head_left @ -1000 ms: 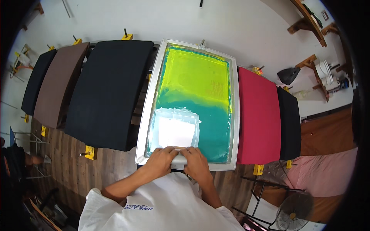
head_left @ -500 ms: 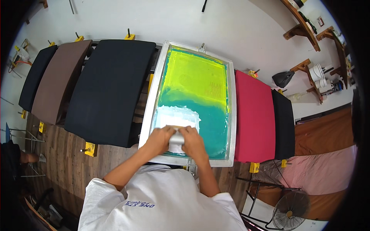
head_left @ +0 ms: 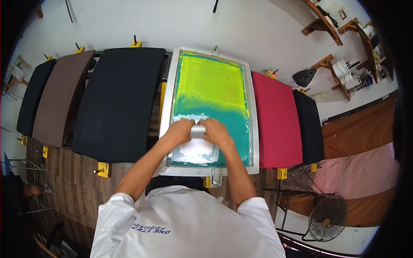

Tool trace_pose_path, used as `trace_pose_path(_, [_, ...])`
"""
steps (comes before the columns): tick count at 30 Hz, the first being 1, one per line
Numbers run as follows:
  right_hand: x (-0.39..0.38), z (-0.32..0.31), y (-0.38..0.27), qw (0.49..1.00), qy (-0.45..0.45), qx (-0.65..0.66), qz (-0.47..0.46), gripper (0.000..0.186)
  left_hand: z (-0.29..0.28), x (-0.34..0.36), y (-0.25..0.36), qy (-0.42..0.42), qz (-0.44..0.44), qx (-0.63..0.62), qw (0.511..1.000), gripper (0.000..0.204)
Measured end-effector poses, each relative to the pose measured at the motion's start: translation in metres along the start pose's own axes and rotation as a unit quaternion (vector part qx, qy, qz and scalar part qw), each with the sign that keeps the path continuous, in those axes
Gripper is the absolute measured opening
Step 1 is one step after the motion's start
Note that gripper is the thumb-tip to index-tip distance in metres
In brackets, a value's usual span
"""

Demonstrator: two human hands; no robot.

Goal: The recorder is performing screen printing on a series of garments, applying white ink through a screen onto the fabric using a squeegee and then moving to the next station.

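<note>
A printing screen (head_left: pixel 254 129) with a pale metal frame lies in front of me. Its mesh is yellow-green at the far end and teal nearer to me. My left hand (head_left: pixel 180 130) and my right hand (head_left: pixel 216 131) are closed on a squeegee (head_left: pixel 198 131), one at each side of its grey middle. The squeegee rests over the left part of the teal mesh; its blade is hidden from view. White ink (head_left: pixel 198 148) covers a patch on the near side of the squeegee, and a ragged white edge shows beyond it.
Black (head_left: pixel 118 103) and brown (head_left: pixel 63 99) fabric-covered boards stand left of the screen. Red (head_left: pixel 277 122) and black (head_left: pixel 310 127) ones stand right. Yellow blocks hold the boards' ends. Wall shelves (head_left: pixel 322 21) are at the upper right, a fan (head_left: pixel 328 218) at the lower right.
Both hands have pushed the squeegee away from my body across the mesh. More of the white patch now shows on its near side. The view has shifted slightly.
</note>
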State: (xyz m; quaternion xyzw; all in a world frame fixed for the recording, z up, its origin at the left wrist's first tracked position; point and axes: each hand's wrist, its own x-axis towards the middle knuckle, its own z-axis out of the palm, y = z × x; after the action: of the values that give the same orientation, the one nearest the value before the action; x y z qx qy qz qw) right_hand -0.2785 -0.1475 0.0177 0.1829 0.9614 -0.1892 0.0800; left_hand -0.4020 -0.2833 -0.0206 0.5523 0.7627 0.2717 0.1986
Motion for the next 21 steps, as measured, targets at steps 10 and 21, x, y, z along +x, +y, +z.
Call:
trace_pose_path(10, [-0.006,0.018,0.001,0.997,0.061,0.042,0.019,0.044,0.012,-0.006,0.009,0.039,-0.016,-0.02,0.999,0.042])
trace_pose_path(21, [-0.089,0.042,-0.02,0.994,0.031,0.089,0.051,0.052,0.031,-0.075,0.054,-0.024,-0.07,-0.078,0.994,0.055])
